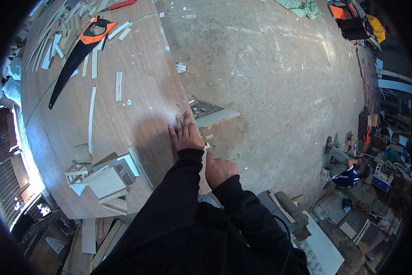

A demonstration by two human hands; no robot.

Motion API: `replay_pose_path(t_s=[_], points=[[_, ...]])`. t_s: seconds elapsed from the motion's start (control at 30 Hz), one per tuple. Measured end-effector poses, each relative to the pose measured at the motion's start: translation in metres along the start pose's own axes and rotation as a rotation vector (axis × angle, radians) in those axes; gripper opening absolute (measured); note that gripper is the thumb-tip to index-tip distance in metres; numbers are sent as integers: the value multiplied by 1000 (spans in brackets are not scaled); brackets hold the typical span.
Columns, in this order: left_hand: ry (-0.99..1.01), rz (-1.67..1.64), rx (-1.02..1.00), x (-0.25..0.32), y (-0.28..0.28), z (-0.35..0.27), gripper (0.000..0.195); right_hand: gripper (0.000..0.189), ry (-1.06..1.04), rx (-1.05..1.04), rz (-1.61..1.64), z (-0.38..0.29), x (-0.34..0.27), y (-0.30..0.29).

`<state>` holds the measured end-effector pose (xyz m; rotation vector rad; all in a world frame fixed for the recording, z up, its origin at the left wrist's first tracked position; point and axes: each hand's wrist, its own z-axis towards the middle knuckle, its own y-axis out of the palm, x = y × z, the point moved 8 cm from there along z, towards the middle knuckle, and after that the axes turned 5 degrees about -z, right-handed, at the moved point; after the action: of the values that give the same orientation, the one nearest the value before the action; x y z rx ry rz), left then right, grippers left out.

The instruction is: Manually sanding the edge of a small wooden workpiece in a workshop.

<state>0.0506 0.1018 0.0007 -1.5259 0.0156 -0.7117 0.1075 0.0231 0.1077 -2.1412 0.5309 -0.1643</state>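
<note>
My left hand (187,137) lies palm down on the brown wooden tabletop (140,113), right by its edge, with its fingers spread and nothing in them. Close beside it, my right hand (221,169) is at the same table edge. Its fingers curl under, and whether they grip anything is hidden. A handsaw (76,63) with an orange and black handle rests further up the table. Thin wood strips (92,118) lie to the left of my left hand. Nearer my body sits a small stack of wood pieces and box-like frames (106,182).
Many wood offcuts (56,44) crowd the table's far left. A board (218,118) juts out beyond the table edge over the concrete floor (268,86). At the far right a person (347,170) sits near piled clutter. Planks (89,235) lie below the table's near end.
</note>
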Motion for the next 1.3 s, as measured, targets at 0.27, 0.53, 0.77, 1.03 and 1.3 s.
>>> replay_pose_path(t_s=[0.27,0.53,0.77,1.03,1.3], points=[[-29,-34,-25,1,-3,-1,24,29,-27,-59,-19,-2,6,2],[-35,-15,4,-3,-3,-1,19,31,-107,-87,-62,1,4,-3],[-22,27,-26,-5,0,-1,19,34,-85,-137,-49,8,2,3],[19,36,27,1,-3,-1,13,39,-46,-79,-27,11,16,32],[4,5,55,2,-3,-1,9,40,9,-166,27,10,19,23]])
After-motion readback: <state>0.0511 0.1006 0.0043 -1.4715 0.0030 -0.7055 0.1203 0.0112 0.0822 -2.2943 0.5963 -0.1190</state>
